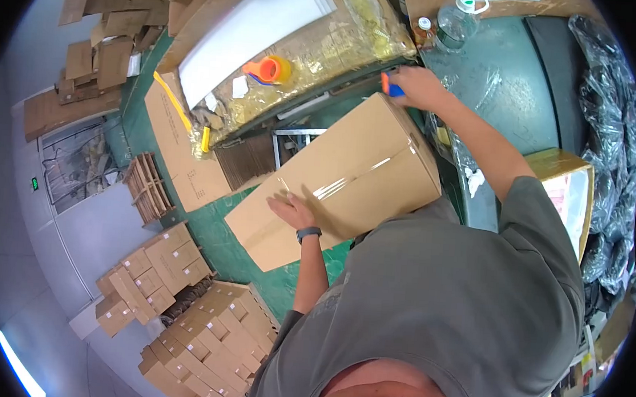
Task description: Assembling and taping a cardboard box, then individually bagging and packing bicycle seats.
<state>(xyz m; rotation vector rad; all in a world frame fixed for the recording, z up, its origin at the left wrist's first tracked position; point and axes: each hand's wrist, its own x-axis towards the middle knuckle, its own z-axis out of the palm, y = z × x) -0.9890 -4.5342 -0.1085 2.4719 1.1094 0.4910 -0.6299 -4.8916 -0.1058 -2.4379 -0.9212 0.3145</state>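
Resting spread, the left hand (pixel 293 211) has the box (pixel 359 175) under it, likely stiff, maybe heavy, best held by both ends, while the right hand (pixel 416 86) grips a blue tool (pixel 394 89).

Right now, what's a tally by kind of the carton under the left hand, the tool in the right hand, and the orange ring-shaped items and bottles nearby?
Large carton under the left hand: 1
Blue-and-orange tool in the right hand: 1
Orange ring-shaped item: 1
Bottles, large clear bottle and small white-capped bottle: 2
Total: 5
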